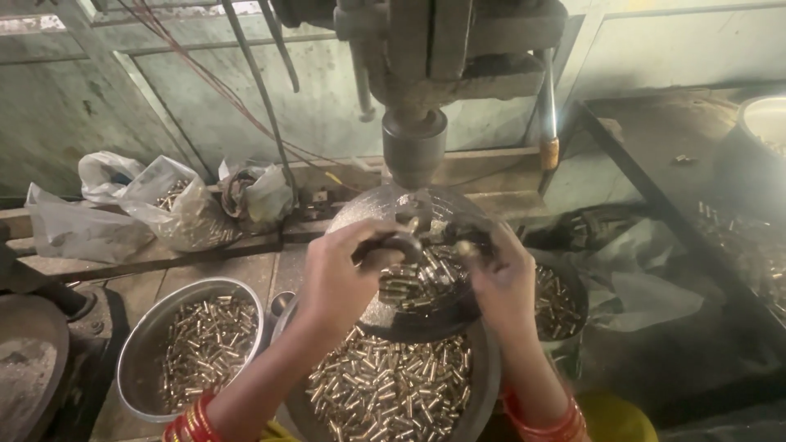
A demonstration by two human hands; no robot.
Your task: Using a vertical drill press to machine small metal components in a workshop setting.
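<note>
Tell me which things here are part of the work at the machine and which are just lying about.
In use:
left hand
right hand
round metal plate
press head
brass pieces
front bowl

Lying about:
left bowl
plastic bags
screwdriver

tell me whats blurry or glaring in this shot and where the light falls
Head view: both the left hand and right hand are smeared by motion blur; light glints off the brass pieces in the front bowl; the press head above is dim, and the right side falls into shadow.
</note>
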